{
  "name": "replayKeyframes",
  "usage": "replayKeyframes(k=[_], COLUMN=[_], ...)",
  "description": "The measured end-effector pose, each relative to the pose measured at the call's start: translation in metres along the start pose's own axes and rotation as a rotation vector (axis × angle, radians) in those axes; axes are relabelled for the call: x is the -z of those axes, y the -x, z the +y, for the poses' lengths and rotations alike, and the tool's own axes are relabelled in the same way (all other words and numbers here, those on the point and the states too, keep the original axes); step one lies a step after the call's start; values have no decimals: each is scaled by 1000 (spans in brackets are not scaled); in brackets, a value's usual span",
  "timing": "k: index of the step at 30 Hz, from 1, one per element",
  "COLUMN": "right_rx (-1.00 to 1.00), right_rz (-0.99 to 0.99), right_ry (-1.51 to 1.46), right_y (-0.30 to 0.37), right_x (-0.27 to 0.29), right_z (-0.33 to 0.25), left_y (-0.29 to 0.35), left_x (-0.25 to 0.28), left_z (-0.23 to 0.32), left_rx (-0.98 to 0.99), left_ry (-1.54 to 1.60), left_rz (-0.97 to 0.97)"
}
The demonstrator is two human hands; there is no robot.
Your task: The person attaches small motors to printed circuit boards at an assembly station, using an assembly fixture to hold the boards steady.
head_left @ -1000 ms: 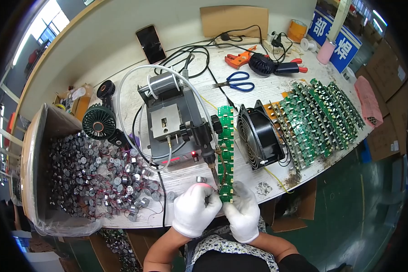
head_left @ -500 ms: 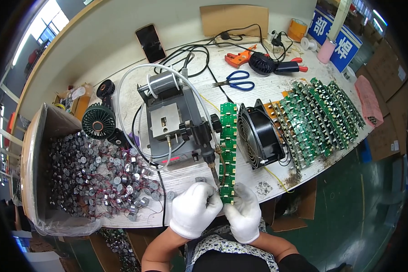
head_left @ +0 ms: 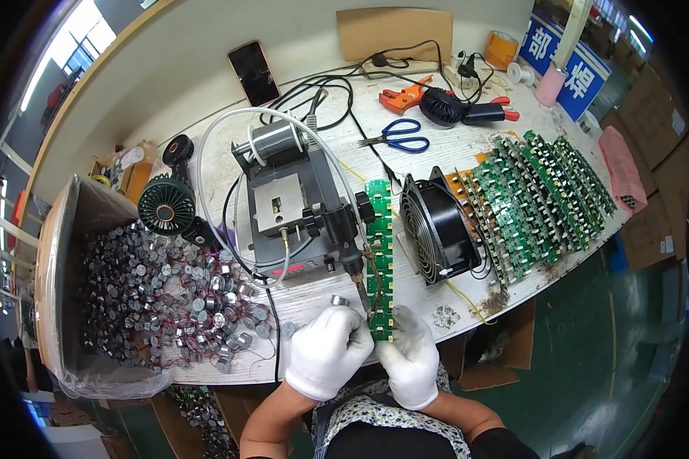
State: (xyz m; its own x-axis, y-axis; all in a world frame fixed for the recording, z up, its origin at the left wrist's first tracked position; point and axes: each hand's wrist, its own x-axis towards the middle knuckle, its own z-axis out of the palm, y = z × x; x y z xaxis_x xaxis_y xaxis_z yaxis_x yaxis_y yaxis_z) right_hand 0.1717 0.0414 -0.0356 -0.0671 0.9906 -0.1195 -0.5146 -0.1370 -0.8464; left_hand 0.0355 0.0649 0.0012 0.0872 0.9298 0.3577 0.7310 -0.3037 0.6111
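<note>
A long green circuit board strip (head_left: 379, 264) lies lengthwise away from me on the bench, under the tip of a soldering iron (head_left: 362, 289) mounted on a stand. My right hand (head_left: 410, 359), in a white glove, closes on the strip's near end with thumb and fingers. On the other side, my left hand (head_left: 331, 348), also gloved, is pinched beside the near end, close to the iron's tip. What its fingertips hold is hidden. A small round metal motor (head_left: 339, 301) shows just beyond those fingers.
Many small motors with wires (head_left: 168, 298) spill from a plastic-lined box (head_left: 57, 283) at left. The solder feeder (head_left: 275, 210) stands centre. Right of the strip are a black fan (head_left: 439, 229) and rows of circuit boards (head_left: 540, 203). Blue-handled scissors (head_left: 406, 138) lie behind.
The strip's far end has swung a little left and toward me under the iron. The small motor beyond my left fingers has shifted slightly and shows more. My hands have hardly moved.
</note>
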Motion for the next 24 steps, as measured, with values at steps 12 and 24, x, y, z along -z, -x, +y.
replayKeyframes(k=[12, 24], right_rx=[-57, -51], right_rz=[17, -5], right_ry=[-52, -97], right_y=[0, -4], right_x=[0, 0], right_z=[-5, -4], left_y=[7, 12], left_x=[-1, -9], left_z=[-8, -9], left_rx=[311, 586], left_ry=[255, 624], left_rz=[-97, -68])
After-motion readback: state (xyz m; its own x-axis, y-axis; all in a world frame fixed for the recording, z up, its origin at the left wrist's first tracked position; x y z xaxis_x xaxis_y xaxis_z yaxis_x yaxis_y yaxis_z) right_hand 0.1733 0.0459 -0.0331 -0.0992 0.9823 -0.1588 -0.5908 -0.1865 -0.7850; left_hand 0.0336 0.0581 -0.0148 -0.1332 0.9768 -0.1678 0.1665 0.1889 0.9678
